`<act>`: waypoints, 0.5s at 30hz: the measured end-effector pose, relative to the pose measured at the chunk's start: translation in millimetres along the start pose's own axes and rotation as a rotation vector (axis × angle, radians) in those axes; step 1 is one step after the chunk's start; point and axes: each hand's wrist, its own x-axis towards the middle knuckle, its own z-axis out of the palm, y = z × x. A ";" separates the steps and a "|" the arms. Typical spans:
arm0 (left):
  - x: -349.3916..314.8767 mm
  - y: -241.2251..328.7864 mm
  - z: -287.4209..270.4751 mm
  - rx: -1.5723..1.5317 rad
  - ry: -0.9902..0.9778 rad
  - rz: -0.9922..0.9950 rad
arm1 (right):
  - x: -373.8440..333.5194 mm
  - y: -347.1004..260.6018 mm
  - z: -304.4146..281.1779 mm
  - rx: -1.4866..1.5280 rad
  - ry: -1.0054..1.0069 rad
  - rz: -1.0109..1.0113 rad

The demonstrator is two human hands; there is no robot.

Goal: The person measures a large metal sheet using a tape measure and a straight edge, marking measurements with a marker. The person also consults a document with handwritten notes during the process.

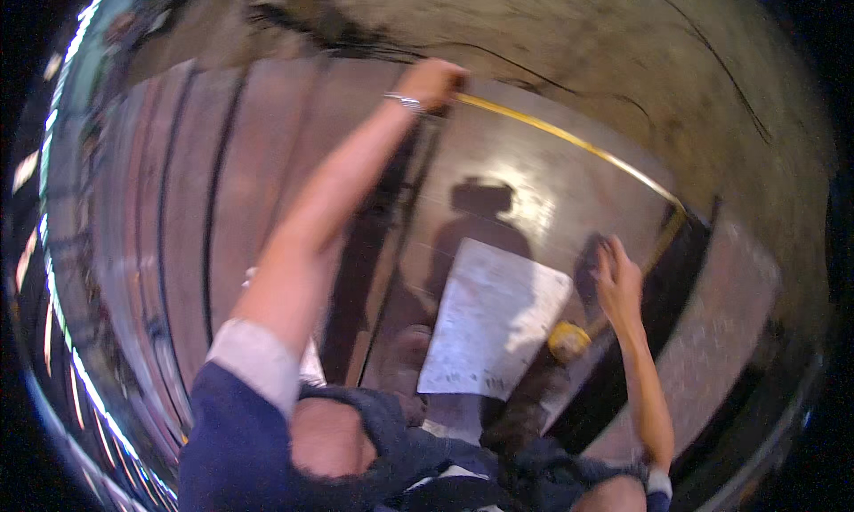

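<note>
My left hand [436, 83] is closed on one end of a yellow measuring tape [569, 138] at the far left corner of a flat metal plate [507, 156]. From there the tape runs along the plate's far side to its far right corner, bends, and comes back down the right edge. My right hand [620, 285] is over the plate's right side, fingers stretched and slightly apart, holding nothing I can see. Beside its wrist lies a small rounded yellow object [568, 342]; whether it joins the tape is unclear. A white sheet [495, 321] rests on the plate nearest me.
Long brownish metal slabs [267, 147] with dark gaps between them extend to the left. Another slab [712, 334] lies to the right, past a dark gap. Thin black cables [507, 58] trail over the dusty floor [605, 32] beyond the plate.
</note>
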 end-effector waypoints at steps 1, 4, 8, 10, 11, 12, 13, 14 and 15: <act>4.6 11.1 -13.4 0.107 -0.015 0.030 | 8.3 -11.0 -2.8 -0.053 0.002 0.039; 21.5 26.9 -26.9 0.026 0.023 0.133 | 5.2 -20.0 -24.0 0.027 0.080 0.098; 13.1 39.3 -20.4 -0.087 0.034 0.161 | -2.6 -15.1 -32.9 -0.103 0.198 0.083; 11.9 39.5 -20.5 -0.024 0.091 0.228 | 13.1 -10.0 -40.2 -0.158 0.262 0.028; 10.5 42.2 -20.4 -0.011 0.102 0.227 | 24.4 -4.7 -45.3 -0.165 0.310 -0.010; 6.6 40.5 -23.4 0.018 0.110 0.216 | 39.4 -0.5 -45.4 -0.157 0.354 -0.057; 6.0 39.1 -22.5 -0.003 0.126 0.223 | 55.1 2.7 -50.0 -0.197 0.367 -0.117; 6.8 38.0 -18.9 -0.028 0.141 0.231 | 70.7 6.2 -56.0 -0.240 0.379 -0.174; 7.6 37.4 -16.2 -0.050 0.160 0.238 | 83.7 9.9 -59.8 -0.282 0.393 -0.236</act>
